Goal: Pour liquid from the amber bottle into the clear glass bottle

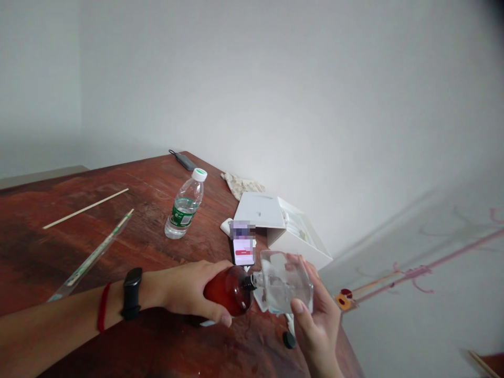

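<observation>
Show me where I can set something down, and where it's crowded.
The table is bare between the thin stick and the far edge, and between the wrapped sticks and the water bottle. It's crowded around the phone, white box and cloth, and nearer, where the left hand and right hand hold the amber bottle and clear bottle.

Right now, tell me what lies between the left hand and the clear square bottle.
In the head view, the amber bottle, held by the left hand, its black end toward the clear square bottle.

Left hand (192,289) and right hand (321,312) face each other, fingers (301,310) curled.
</observation>
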A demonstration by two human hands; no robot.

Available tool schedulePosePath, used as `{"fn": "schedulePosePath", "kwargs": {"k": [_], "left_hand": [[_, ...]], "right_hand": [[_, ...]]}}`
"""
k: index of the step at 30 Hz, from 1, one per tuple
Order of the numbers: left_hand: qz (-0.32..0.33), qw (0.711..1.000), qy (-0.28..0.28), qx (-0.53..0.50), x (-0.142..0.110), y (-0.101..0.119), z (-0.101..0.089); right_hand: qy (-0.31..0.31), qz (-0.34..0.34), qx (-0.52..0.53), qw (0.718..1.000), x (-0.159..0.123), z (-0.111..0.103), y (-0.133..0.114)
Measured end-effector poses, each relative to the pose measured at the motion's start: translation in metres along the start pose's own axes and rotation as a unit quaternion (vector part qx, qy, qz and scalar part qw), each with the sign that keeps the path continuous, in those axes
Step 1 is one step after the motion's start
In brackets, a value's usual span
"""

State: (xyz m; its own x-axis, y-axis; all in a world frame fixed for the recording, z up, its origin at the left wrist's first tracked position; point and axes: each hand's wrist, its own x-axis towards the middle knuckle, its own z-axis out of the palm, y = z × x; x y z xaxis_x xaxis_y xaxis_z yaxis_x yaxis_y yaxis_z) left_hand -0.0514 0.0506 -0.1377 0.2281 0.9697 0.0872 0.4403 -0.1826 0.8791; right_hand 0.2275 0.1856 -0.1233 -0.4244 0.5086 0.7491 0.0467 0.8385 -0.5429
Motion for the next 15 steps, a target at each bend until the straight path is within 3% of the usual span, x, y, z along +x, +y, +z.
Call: {"fn": "schedulePosePath", "kwargs": {"k": [6, 15], "left_hand": [[-0.001, 1.0, -0.002, -0.01, -0.001, 0.002, -0.003], [-0.011, 1.0, -0.018, -0.003, 0.0, 0.002, -0.007]], "right_hand": [[-0.017, -0.006, 0.019, 1.0, 0.018, 0.006, -0.014], [-0.033, -0.001, 0.045, 0.998, 0.024, 0.01, -0.015]]}}
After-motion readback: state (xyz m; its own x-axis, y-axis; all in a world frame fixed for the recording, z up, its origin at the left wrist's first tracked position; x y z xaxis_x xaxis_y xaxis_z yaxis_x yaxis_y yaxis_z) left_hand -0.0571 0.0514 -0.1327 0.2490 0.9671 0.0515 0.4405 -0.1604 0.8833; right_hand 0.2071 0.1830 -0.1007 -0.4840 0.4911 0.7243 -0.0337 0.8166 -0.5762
